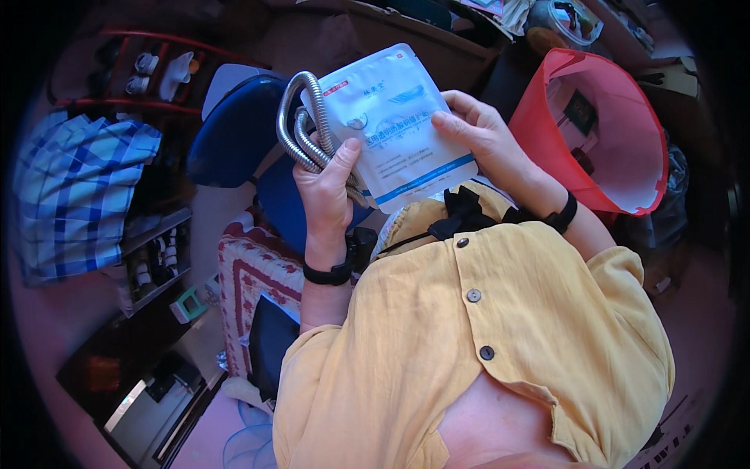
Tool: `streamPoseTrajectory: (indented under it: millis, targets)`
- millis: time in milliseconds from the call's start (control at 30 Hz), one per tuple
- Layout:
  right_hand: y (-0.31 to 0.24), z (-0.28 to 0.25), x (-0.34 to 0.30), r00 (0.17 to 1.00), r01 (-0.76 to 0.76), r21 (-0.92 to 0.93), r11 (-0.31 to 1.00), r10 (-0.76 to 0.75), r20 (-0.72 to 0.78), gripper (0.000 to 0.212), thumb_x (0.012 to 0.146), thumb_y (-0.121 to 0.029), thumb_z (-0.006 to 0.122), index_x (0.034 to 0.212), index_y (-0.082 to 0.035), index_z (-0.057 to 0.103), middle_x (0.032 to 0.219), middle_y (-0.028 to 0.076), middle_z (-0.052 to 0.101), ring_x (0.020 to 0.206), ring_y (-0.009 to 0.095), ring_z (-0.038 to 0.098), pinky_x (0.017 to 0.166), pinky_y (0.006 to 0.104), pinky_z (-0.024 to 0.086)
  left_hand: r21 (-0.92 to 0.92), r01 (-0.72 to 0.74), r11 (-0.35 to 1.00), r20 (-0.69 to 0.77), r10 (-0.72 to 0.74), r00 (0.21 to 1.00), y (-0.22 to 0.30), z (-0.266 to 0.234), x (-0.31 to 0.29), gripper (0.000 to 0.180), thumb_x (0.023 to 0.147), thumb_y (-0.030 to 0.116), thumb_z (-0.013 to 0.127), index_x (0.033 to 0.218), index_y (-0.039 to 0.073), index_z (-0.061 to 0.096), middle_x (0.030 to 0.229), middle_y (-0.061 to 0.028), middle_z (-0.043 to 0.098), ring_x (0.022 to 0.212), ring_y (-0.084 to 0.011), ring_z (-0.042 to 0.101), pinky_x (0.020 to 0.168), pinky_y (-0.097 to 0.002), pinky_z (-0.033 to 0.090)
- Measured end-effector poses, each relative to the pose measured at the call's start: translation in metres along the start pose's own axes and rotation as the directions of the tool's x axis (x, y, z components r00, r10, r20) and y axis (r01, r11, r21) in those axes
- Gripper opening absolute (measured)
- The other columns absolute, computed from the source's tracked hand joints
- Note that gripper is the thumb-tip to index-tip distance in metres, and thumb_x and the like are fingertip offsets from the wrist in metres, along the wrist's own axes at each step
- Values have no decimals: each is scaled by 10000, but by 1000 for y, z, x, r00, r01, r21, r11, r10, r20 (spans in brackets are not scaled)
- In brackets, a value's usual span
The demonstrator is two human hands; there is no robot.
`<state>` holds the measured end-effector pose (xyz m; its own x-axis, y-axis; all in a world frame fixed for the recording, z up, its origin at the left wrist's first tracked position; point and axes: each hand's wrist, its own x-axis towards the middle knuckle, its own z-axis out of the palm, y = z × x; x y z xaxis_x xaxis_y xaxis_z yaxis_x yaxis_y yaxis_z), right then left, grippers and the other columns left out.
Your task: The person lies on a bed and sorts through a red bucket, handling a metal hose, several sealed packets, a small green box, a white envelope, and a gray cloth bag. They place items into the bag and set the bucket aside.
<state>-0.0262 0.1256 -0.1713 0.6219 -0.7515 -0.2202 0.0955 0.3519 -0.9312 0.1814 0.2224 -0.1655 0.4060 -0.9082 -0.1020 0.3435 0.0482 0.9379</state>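
Between my hands is a flat, pale blue-and-white packet with rounded corners, tilted, its printed face toward me. A blue stripe runs along its lower edge. My left hand is closed on its left side, the thumb lying on the front. That same hand also grips a coiled metal hose, a silvery ribbed tube looped beside the packet. My right hand pinches the packet's right edge, thumb on the front and fingers behind. The hose's lower end is partly hidden by my left hand and the packet.
A red bin with a pale inside stands at right. Left of my hands is a blue chair. A blue checked cloth drapes over a rack farther left, near a red shoe rack. A patterned cloth lies below the chair.
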Motion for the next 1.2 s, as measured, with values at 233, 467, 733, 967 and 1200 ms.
streamPoseTrajectory:
  millis: [233, 467, 733, 967, 1200]
  targets:
    - [13, 15, 4, 995, -104, 185, 977, 103, 14, 357, 916, -311, 690, 1149, -42, 655, 988, 72, 696, 875, 122, 683, 790, 275, 562, 160, -45, 986, -17, 49, 999, 10, -8, -15, 276, 898, 70, 687, 1159, -2, 635, 978, -34, 703, 840, -79, 650, 760, -236, 526]
    - [22, 19, 4, 999, -9, 89, 996, 4, 50, 284, 946, -240, 651, 1144, -37, 665, 963, 60, 701, 846, 106, 681, 766, 249, 558, 270, -108, 957, -64, 130, 989, 14, -12, -28, 357, 891, 48, 673, 1227, -40, 588, 896, -2, 670, 754, -40, 607, 673, -185, 477]
    - [8, 4, -7, 986, -150, 179, 972, 135, 94, 295, 958, -266, 633, 1139, -35, 661, 963, 51, 692, 836, 85, 667, 763, 223, 542, 284, -97, 954, -140, 141, 980, 17, 18, -48, 397, 883, 58, 680, 1248, -50, 569, 959, -22, 667, 825, -60, 613, 748, -209, 490]
    - [5, -6, -13, 987, -83, 203, 976, 52, 152, 256, 967, -271, 620, 1080, -44, 650, 938, 16, 677, 838, 56, 647, 742, 210, 530, 256, 1, 967, -180, 47, 983, 24, 32, -51, 400, 883, 70, 683, 1256, -31, 581, 994, -17, 665, 862, -66, 606, 791, -227, 491]
    - [1, -16, -22, 972, -114, 231, 966, 61, 225, 253, 970, -263, 616, 1099, -48, 640, 955, 8, 671, 858, 52, 638, 763, 212, 526, 275, -33, 961, -252, 105, 962, 26, 54, -71, 381, 874, 55, 685, 1240, -17, 602, 1011, -27, 677, 881, -84, 622, 811, -246, 499]
